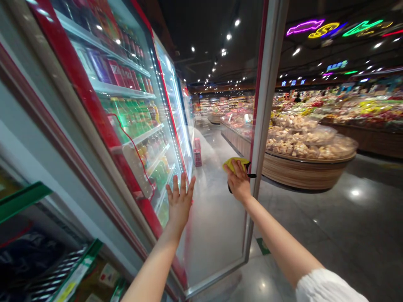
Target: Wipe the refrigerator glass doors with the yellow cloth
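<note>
A glass door [217, 226] with a grey metal frame stands swung out from a lit drinks fridge [143, 216]. Near the frame's far upright, my right hand [239, 182] presses a yellow cloth [228, 162] with a dark edge against the pane. The fingers lie over the cloth and cover much of it. Closer to the hinge side, my left hand [179, 203] is raised with its fingers spread and nothing in it. Its palm faces the glass; whether it touches the pane I cannot tell.
Bottles [127, 113] and cans [121, 75] fill the fridge shelves, with a red cord [134, 144] hanging by them. A round wooden display bin [302, 170] of bagged goods stands beyond the door. Green-edged shelves [23, 201] are at lower left. Grey tiled floor [346, 235] spreads out at right.
</note>
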A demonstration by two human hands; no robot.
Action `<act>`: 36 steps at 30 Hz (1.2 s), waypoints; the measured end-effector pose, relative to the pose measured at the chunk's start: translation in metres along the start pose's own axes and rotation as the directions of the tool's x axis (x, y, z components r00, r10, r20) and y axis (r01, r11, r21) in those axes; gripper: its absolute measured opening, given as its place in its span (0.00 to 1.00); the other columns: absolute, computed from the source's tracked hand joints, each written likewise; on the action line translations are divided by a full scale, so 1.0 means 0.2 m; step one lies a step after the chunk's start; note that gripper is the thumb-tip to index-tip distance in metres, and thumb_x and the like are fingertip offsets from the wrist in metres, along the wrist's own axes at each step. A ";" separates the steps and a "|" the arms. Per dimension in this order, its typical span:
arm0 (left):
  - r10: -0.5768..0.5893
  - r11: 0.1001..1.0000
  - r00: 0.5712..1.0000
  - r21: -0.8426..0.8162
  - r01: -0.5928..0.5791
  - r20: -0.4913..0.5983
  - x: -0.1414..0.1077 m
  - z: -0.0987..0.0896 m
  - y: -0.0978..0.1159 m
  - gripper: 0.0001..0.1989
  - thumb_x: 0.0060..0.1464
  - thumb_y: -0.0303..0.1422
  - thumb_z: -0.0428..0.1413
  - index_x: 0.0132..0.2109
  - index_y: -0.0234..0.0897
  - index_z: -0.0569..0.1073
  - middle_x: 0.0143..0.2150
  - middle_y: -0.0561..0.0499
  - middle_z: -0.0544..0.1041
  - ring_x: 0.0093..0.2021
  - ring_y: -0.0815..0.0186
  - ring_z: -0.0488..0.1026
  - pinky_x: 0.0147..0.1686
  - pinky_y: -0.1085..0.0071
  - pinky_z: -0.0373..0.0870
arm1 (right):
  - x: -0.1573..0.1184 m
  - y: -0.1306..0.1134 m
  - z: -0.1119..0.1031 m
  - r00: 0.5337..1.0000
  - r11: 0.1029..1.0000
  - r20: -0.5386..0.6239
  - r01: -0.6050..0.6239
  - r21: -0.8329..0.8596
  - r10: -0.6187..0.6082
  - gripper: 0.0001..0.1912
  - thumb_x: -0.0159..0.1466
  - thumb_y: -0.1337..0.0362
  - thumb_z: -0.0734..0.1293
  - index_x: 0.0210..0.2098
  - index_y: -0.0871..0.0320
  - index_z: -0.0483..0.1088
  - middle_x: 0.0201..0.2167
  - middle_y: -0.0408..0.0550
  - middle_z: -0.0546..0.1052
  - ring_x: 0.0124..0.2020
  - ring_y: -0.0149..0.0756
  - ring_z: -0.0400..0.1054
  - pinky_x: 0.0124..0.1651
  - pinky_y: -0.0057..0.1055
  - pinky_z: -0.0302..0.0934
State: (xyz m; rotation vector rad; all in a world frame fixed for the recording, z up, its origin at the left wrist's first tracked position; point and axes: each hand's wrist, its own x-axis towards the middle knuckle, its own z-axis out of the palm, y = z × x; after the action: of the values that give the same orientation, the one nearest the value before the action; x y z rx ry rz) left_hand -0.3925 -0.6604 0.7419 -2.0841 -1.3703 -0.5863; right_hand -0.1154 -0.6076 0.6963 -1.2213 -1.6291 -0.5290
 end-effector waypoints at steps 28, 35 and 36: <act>0.025 0.998 0.999 -0.059 -0.027 -0.036 0.02 0.02 -0.01 0.67 0.46 0.25 0.72 0.74 0.54 0.31 0.77 0.40 0.29 0.76 0.39 0.27 0.70 0.30 0.38 | 0.23 0.11 -0.14 0.961 0.963 -0.074 -0.268 -0.009 0.266 0.35 0.68 0.67 0.58 0.74 0.51 0.52 0.75 0.54 0.54 0.75 0.51 0.47 0.71 0.55 0.54; 0.029 0.998 0.999 -0.055 -0.030 -0.031 0.02 -0.01 0.00 0.68 0.46 0.25 0.72 0.74 0.54 0.29 0.77 0.39 0.28 0.75 0.38 0.28 0.69 0.29 0.39 | 0.11 0.07 -0.12 0.950 0.952 -0.089 -0.294 0.083 0.301 0.37 0.68 0.72 0.55 0.75 0.52 0.49 0.76 0.56 0.52 0.74 0.51 0.50 0.71 0.56 0.53; 0.029 0.998 0.999 -0.057 -0.030 -0.031 0.02 -0.02 0.00 0.67 0.46 0.25 0.72 0.74 0.54 0.29 0.77 0.40 0.28 0.75 0.38 0.28 0.69 0.29 0.39 | 0.17 0.07 -0.13 0.956 0.959 -0.095 -0.269 0.087 0.277 0.37 0.68 0.72 0.55 0.75 0.52 0.49 0.76 0.56 0.52 0.75 0.50 0.49 0.71 0.55 0.53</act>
State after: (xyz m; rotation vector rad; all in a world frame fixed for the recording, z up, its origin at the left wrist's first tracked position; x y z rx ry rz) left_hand -0.3905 -0.6601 0.7470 -2.1289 -1.3180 -0.6495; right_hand -0.0905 -0.6076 0.7342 -1.3152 -1.3510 -0.3504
